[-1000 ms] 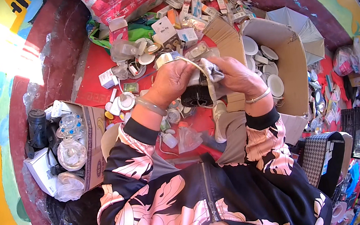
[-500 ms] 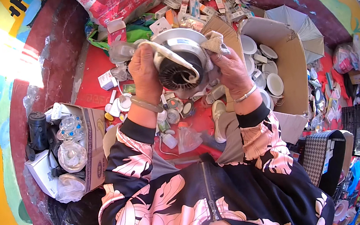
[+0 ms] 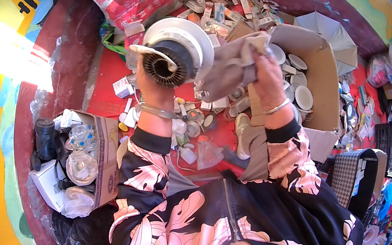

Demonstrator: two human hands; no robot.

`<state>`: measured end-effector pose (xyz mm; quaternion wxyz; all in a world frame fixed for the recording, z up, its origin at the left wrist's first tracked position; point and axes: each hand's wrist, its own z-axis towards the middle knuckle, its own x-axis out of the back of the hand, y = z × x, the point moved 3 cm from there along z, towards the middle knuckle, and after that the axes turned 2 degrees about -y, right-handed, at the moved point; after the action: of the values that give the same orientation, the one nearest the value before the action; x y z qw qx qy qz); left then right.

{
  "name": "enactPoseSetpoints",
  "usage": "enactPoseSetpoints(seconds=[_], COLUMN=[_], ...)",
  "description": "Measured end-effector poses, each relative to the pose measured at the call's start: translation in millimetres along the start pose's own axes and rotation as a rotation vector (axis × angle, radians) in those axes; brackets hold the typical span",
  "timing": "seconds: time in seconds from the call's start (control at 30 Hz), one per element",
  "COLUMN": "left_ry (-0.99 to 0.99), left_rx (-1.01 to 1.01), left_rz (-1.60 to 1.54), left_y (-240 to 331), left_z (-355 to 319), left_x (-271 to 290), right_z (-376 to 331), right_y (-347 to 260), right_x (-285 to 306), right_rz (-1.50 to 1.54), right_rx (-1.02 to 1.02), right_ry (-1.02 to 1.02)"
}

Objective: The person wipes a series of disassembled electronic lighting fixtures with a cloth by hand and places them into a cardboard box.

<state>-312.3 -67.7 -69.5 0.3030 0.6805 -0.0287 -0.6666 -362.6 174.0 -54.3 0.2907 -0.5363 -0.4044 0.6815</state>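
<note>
Both hands are raised: the left hand (image 3: pixel 155 90) grips a round white lamp fitting (image 3: pixel 175 53), the right hand (image 3: pixel 264 72) clutches a grey cloth (image 3: pixel 230 65) against it; small boxes (image 3: pixel 223 6) litter the red floor (image 3: pixel 102 86) beyond.

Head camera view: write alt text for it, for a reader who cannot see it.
A person's left hand holds up a round white downlight fixture with a dark finned back, while the right hand presses a grey cloth to its rim. Below lie a red floor littered with small parts and a cardboard box of white round fixtures.
</note>
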Motion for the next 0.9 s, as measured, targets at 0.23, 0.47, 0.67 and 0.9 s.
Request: enactPoseSetpoints(seconds=[0.23, 0.47, 0.67, 0.9], left_ry=[0.0, 0.031, -0.07, -0.037], left_rx=[0.0, 0.142, 0.074, 0.06], left_rz=[-0.044, 0.134, 0.334, 0.218], left_y=[5, -5, -18, -11], left_z=[-5, -16, -26, -26], left_x=[7, -28, -38, -38], right_z=[12, -20, -22, -29], right_y=[-39, -56, -48, -43], right_x=[13, -65, -91, -93], right_rz=[0.26, -0.201, -1.156, -1.141], right_rx=[-0.086, 0.418, 0.762, 0.778], right_ry=[0.08, -0.247, -0.567, -0.594])
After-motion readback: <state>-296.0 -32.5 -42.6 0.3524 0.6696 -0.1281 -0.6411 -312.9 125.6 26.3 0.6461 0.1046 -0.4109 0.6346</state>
